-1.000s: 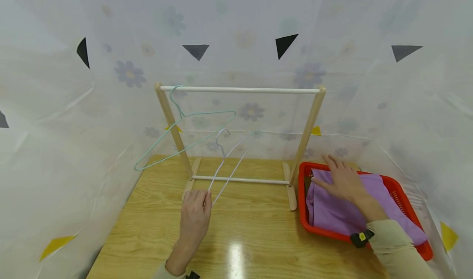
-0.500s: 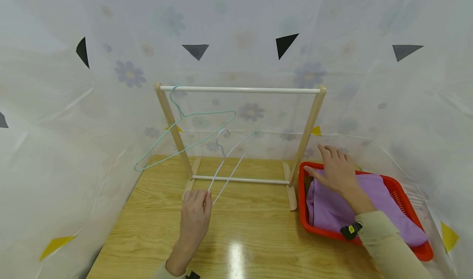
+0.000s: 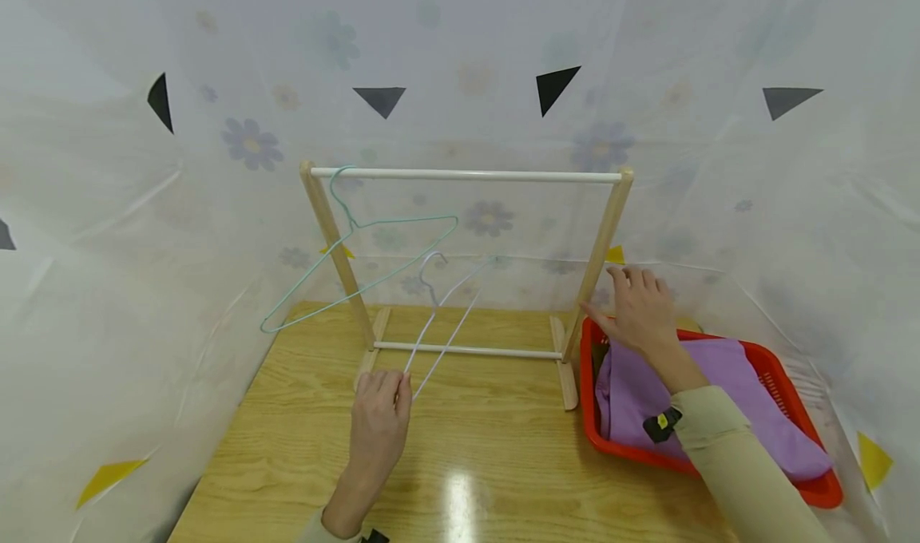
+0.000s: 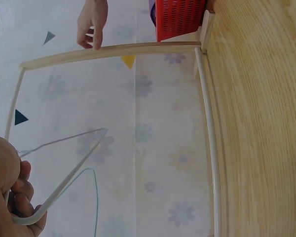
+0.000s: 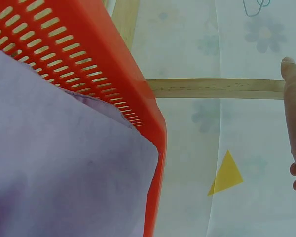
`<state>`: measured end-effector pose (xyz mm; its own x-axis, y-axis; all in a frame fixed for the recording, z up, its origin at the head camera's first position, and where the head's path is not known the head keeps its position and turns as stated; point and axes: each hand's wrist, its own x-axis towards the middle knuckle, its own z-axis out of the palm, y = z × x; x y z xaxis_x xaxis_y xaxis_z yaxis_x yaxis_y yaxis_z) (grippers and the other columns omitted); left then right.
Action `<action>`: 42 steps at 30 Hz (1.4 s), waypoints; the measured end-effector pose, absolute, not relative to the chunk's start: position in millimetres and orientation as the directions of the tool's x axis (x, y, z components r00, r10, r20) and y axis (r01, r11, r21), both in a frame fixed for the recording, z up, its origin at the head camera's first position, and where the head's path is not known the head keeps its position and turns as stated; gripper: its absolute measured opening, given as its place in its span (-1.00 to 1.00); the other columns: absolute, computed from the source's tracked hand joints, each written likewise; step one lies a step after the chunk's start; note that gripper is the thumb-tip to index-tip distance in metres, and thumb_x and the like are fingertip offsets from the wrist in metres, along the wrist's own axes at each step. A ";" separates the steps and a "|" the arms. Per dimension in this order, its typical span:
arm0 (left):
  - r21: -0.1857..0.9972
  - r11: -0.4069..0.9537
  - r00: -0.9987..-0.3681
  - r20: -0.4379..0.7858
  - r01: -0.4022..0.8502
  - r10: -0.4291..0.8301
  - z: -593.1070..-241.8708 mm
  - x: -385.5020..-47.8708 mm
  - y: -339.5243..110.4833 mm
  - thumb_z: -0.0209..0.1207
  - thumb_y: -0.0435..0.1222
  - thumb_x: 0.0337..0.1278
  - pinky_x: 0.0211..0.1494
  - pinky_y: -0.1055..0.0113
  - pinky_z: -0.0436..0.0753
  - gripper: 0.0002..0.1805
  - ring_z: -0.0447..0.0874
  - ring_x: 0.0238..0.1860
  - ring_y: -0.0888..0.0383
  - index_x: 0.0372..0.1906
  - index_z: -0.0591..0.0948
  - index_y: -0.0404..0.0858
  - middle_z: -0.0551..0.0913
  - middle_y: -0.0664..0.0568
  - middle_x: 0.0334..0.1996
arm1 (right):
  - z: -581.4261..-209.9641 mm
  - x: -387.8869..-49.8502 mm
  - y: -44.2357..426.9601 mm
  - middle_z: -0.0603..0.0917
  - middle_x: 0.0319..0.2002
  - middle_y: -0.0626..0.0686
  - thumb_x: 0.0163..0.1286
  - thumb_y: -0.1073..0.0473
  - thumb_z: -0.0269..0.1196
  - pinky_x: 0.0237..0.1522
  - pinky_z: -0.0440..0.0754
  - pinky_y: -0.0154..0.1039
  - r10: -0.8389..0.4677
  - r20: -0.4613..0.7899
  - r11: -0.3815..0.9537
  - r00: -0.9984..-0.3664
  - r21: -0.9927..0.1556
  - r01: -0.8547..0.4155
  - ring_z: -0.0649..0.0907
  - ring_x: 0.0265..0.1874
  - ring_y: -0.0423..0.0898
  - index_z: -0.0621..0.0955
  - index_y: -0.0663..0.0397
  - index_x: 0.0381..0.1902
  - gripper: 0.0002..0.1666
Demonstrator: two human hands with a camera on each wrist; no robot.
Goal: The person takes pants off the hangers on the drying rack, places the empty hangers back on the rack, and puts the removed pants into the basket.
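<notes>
My left hand [image 3: 379,423] grips the end of a pale lavender hanger [image 4: 64,183], its hook raised and one arm extending up and away. In the left wrist view, the fingers curl round the hanger's bent corner. My right hand [image 3: 640,311] hovers over the back left corner of a red basket [image 3: 625,447], fingers loosely spread and holding nothing. Close to its thumb stands the right post of a small clothes rack [image 3: 467,175]; whether they touch I cannot tell. Folded purple cloth [image 3: 736,367] lies in the basket. From the rack's white top bar hangs a mint green hanger [image 3: 352,222], at the left.
A wood-grain table [image 3: 489,463] bears the rack and basket. The rack's lower white bar [image 3: 467,350] runs just above the tabletop. Pale flowered sheeting [image 3: 467,64] surrounds the table at the back and sides.
My right hand has risen off the purple cloth and moved left and back, toward the rack's right post. The left hand and lavender hanger have stayed in place.
</notes>
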<state>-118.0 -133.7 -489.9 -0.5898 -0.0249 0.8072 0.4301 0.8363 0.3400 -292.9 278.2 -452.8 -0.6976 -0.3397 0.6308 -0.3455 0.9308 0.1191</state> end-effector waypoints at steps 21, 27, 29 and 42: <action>0.348 0.841 -0.597 0.802 0.415 -0.037 -489.9 -117.1 -133.9 0.34 -0.56 0.15 -0.43 0.42 0.29 -0.81 0.28 -0.49 0.19 -0.46 0.59 -0.33 0.48 0.01 -0.62 | -438.1 -324.0 264.5 0.54 -0.46 0.33 0.53 -0.60 -0.19 -0.50 0.56 0.08 -0.436 0.767 0.882 -0.472 0.259 -0.393 0.54 -0.55 0.26 0.53 0.46 -0.39 0.12; 0.350 0.837 -0.595 0.803 0.420 -0.038 -490.9 -117.9 -133.7 0.34 -0.56 0.15 -0.44 0.43 0.29 -0.81 0.27 -0.49 0.19 -0.46 0.59 -0.33 0.48 0.01 -0.62 | -433.3 -327.0 261.9 0.55 -0.47 0.35 0.54 -0.59 -0.20 -0.48 0.57 0.07 -0.444 0.772 0.886 -0.456 0.302 -0.352 0.56 -0.55 0.28 0.50 0.45 -0.47 0.12; 0.353 0.837 -0.597 0.801 0.418 -0.040 -491.5 -118.0 -133.8 0.34 -0.56 0.16 -0.44 0.43 0.29 -0.81 0.27 -0.49 0.19 -0.46 0.59 -0.32 0.48 0.01 -0.62 | -432.4 -327.0 261.0 0.54 -0.49 0.33 0.56 -0.56 -0.25 -0.48 0.56 0.07 -0.447 0.769 0.887 -0.457 0.318 -0.334 0.55 -0.56 0.27 0.48 0.43 -0.49 0.10; 0.364 0.826 -0.595 0.803 0.430 -0.044 -489.9 -118.9 -133.8 0.33 -0.56 0.16 -0.43 0.42 0.29 -0.81 0.27 -0.49 0.19 -0.46 0.59 -0.32 0.49 0.00 -0.62 | -434.4 -330.8 257.9 0.40 -0.57 0.24 0.43 -0.14 0.06 -0.54 0.46 0.02 -0.472 0.781 0.871 -0.409 0.343 -0.351 0.47 -0.62 0.23 0.44 0.42 -0.51 -0.35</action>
